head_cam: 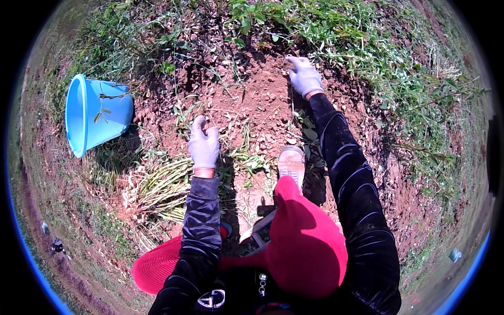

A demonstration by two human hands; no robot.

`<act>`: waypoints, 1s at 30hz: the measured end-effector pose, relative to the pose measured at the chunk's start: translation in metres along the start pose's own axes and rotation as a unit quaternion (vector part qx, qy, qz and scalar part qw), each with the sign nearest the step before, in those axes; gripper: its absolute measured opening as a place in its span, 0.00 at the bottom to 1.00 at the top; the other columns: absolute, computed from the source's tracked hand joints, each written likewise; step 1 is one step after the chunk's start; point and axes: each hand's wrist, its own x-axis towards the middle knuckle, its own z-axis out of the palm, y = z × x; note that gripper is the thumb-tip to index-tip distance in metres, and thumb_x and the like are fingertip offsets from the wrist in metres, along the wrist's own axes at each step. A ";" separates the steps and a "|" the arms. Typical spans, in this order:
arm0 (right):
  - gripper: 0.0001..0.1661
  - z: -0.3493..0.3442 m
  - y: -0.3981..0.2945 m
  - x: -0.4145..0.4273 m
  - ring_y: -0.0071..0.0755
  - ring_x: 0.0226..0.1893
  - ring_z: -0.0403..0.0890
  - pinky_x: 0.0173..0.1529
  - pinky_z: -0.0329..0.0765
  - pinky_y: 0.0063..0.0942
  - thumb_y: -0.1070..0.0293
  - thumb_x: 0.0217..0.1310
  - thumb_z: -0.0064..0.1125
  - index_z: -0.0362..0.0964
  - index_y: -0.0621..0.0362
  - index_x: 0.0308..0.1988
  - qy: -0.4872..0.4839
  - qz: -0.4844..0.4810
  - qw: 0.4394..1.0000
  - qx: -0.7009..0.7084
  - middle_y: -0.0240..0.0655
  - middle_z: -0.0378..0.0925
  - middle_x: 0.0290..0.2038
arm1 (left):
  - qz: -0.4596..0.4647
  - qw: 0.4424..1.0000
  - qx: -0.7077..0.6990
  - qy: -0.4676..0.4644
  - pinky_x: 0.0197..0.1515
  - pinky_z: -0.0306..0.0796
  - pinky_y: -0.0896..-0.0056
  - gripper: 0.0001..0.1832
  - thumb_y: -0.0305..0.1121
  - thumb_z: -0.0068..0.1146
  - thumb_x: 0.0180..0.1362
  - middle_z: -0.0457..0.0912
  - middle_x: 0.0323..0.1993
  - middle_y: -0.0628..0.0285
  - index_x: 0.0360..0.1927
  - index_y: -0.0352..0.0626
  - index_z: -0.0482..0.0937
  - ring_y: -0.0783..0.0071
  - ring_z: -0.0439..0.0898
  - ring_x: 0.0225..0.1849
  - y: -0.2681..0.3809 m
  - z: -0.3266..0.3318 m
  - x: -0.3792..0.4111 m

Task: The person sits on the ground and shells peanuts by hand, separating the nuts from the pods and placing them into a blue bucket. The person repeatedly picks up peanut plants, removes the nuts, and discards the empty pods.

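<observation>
My left hand [204,143], in a pale knit glove, is low over the reddish soil [260,98], its thumb and fingertips close together near thin stems; whether it pinches one cannot be told. Farther out and to the right, my right hand [305,75], gloved alike, reaches down to crumbly soil by the edge of the green plants, with its fingers bent; nothing can be made out in it. Beside my left wrist lies a bundle of pulled plants [165,191] with yellow-green stems, its roots and pale pods pointing left.
A light blue plastic bucket [112,112] lies tipped on its side at the left, its mouth facing left. Leafy green plants [378,51] grow along the top and right. My shoe [291,163] rests on the soil between my arms, near a wooden piece [258,228].
</observation>
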 end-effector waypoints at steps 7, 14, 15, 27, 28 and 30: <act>0.18 0.019 0.006 0.034 0.41 0.47 0.77 0.47 0.74 0.39 0.65 0.52 0.50 0.72 0.43 0.46 -0.279 0.077 0.947 -0.143 0.36 0.77 0.45 | -0.063 0.988 -0.067 -0.124 0.39 0.72 0.74 0.15 0.33 0.55 0.53 0.82 0.32 0.58 0.43 0.37 0.76 0.75 0.79 0.33 -0.003 0.002 -0.058; 0.20 0.007 -0.004 -0.020 0.46 0.36 0.79 0.42 0.73 0.39 0.49 0.59 0.46 0.77 0.52 0.30 -0.051 0.088 0.991 0.083 0.42 0.78 0.31 | -0.039 0.980 -0.138 -0.142 0.38 0.69 0.80 0.11 0.27 0.51 0.57 0.77 0.32 0.64 0.42 0.33 0.74 0.81 0.74 0.33 -0.034 -0.003 -0.071; 0.25 -0.009 -0.004 -0.034 0.47 0.35 0.78 0.42 0.72 0.39 0.44 0.59 0.44 0.76 0.52 0.29 -0.056 0.086 0.986 0.134 0.42 0.77 0.30 | -0.040 0.979 -0.138 -0.148 0.37 0.69 0.80 0.11 0.27 0.50 0.58 0.77 0.31 0.65 0.42 0.33 0.74 0.82 0.74 0.32 -0.042 -0.004 -0.071; 0.54 -0.206 0.276 -0.149 0.50 0.54 0.69 0.57 0.65 0.40 0.32 0.34 0.64 0.62 0.61 0.53 -0.305 0.281 0.842 -0.345 0.50 0.68 0.53 | -0.028 0.971 -0.078 -0.223 0.36 0.69 0.78 0.12 0.30 0.52 0.55 0.80 0.30 0.62 0.40 0.34 0.76 0.81 0.74 0.31 -0.014 0.021 -0.094; 0.58 -0.207 0.269 -0.153 0.49 0.55 0.69 0.59 0.65 0.40 0.31 0.32 0.65 0.61 0.61 0.56 -0.322 0.340 0.813 -0.347 0.49 0.67 0.54 | -0.025 0.972 -0.076 -0.219 0.36 0.69 0.77 0.11 0.30 0.53 0.55 0.80 0.29 0.63 0.40 0.35 0.76 0.81 0.74 0.30 -0.018 0.020 -0.096; 0.62 -0.215 0.291 -0.177 0.46 0.56 0.69 0.59 0.65 0.39 0.27 0.29 0.63 0.61 0.62 0.57 -0.348 0.433 0.783 -0.280 0.46 0.66 0.57 | -0.027 0.971 -0.077 -0.227 0.35 0.69 0.78 0.11 0.30 0.53 0.55 0.80 0.28 0.63 0.40 0.35 0.76 0.81 0.74 0.29 -0.008 0.021 -0.093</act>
